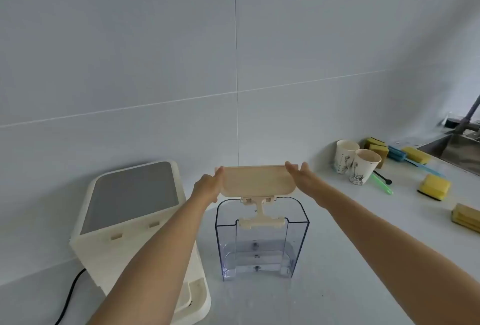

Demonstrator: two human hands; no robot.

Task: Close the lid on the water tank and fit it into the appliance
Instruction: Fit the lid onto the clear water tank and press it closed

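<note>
Tiled wall (155, 51) above a pale countertop (337, 285), evenly lit.

The wall is faced with large pale grey-blue tiles, divided by thin grout lines: one vertical seam and one long horizontal seam. A second wall face is met at a corner toward the right. With the steel sink (457, 150) taken as landmark, a grey faucet (467, 119) is seen rising behind it at the far right. Left of the sink, two printed paper cups (355, 161) are set near the wall. Between the cups and the sink, yellow sponges (434, 186) and a blue brush (400, 154) are laid on the counter. Soft, diffuse light is cast throughout.
</note>
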